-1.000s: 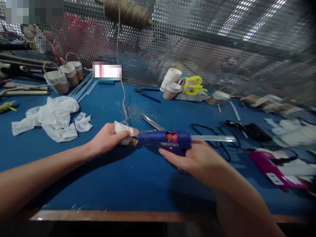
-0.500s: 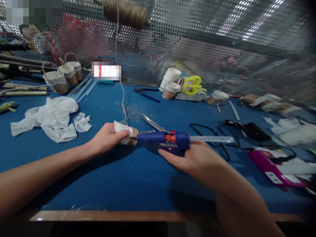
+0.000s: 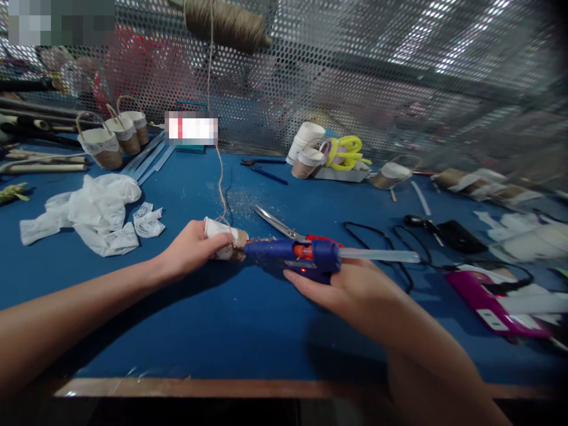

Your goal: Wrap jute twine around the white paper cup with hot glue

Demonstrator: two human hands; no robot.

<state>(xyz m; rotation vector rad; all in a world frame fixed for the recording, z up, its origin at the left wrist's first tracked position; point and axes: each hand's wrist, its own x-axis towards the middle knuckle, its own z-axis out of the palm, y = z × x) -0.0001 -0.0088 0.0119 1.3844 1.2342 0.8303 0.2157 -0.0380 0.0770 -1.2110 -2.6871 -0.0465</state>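
My left hand is wrapped round a small paper cup lying on its side on the blue table; jute twine is wound round the cup's base. My right hand grips a blue glue gun whose nozzle touches the cup's twine-covered end. A clear glue stick juts out of the gun's back. The twine strand rises from the cup to a spool hanging above.
Scissors lie just behind the gun. White lace scraps sit at the left, finished small baskets at the far left. Stacked cups, yellow ribbon, black cables and a magenta box crowd the right. A perforated metal screen stands behind.
The glue gun has dropped a little and tilted, uncovering the scissors' red handle behind it. The left hand and cup have shifted slightly up and left.
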